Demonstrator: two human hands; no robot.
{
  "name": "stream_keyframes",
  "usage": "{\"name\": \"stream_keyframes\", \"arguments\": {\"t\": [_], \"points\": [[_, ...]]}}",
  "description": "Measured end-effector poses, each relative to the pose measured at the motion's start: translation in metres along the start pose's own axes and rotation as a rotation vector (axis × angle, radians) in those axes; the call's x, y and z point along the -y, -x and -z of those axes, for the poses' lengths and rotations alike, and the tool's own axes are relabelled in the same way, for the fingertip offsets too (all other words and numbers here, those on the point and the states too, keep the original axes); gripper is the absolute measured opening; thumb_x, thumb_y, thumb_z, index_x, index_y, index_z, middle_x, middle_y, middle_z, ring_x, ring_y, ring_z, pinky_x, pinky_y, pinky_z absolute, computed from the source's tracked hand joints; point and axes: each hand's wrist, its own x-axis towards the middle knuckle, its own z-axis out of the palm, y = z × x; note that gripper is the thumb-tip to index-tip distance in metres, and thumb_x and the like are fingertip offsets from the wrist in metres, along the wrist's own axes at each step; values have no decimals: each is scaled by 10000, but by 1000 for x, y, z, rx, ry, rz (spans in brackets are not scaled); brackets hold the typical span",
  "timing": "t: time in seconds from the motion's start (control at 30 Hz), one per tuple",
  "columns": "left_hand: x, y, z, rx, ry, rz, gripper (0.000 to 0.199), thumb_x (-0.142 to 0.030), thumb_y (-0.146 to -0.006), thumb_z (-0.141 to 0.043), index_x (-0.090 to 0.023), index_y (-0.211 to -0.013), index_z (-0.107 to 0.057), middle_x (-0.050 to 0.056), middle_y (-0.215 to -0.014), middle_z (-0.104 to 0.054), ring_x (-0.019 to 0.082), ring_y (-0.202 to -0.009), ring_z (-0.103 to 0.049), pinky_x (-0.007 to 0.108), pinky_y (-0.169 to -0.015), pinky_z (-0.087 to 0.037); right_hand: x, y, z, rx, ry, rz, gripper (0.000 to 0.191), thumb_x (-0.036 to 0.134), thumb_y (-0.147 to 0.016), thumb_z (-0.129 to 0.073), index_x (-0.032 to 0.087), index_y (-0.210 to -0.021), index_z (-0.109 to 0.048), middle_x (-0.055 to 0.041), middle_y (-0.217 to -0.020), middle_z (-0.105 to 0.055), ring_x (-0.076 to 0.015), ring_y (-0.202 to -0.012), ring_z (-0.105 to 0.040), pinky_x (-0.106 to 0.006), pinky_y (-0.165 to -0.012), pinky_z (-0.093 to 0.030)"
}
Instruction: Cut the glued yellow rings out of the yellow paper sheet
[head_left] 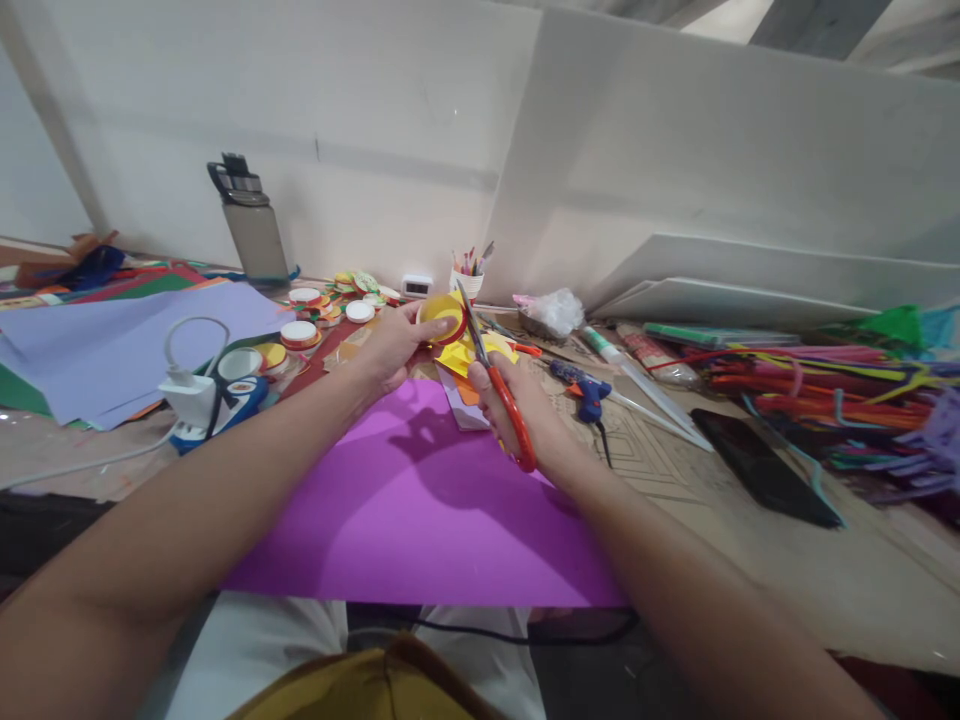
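Note:
My left hand (401,345) is closed on a round yellow disc with a red rim (445,322), which looks like a jar lid with yellow paper on it. In my right hand (514,405) are red-handled scissors (517,425), their blades pointing up and away against the disc's right edge. Whether the blades are parted I cannot tell. Below both hands lie yellow paper pieces (454,357) and a small pad with orange and white sheets (466,395). A large purple sheet (420,510) covers the table's front edge under my forearms.
White-topped lids (298,333) sit at the left by a power strip (238,402) and lilac sheets (142,335). A grey bottle (256,235) stands behind. To the right are a blue glue gun (591,396), a black phone (761,465) and colourful pipe cleaners (825,395).

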Motion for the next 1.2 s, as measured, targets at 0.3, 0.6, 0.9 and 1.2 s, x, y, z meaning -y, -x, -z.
{"name": "stream_keyframes", "arguments": {"t": [0.3, 0.6, 0.9, 1.2], "points": [[3, 0, 1, 74, -71, -16, 413, -336, -582, -869, -152, -900, -679, -2, -765, -634, 77, -586, -520, 203, -514, -401, -3, 0, 0, -6, 34, 27, 368, 591, -933, -457, 246, -823, -388, 45, -649, -464, -120, -546, -420, -254, -503, -325], [-3, 2, -1, 25, -56, 14, 450, -332, -557, -876, -150, -927, -695, 31, -846, -679, 112, -702, -603, 205, -587, -470, -5, 0, -1, 8, 20, -7, 361, 583, -938, -446, 246, -819, -390, 46, -641, -475, -109, -519, -425, -240, -472, -317], [1, 2, -4, -46, 24, 1, 353, -280, -574, -857, -161, -862, -691, 10, -794, -682, 99, -646, -597, 204, -561, -478, -2, 1, -1, 18, 30, 12, 395, 613, -940, -423, 235, -830, -453, 22, -672, -518, -121, -561, -457, -248, -493, -349], [1, 2, -4, -30, 56, 17, 340, -274, -619, -837, -145, -886, -671, 29, -787, -685, 116, -625, -644, 206, -507, -454, -4, 0, 0, 15, 48, -5, 367, 590, -925, -468, 239, -823, -447, 25, -655, -514, -131, -548, -467, -258, -491, -357]]}}
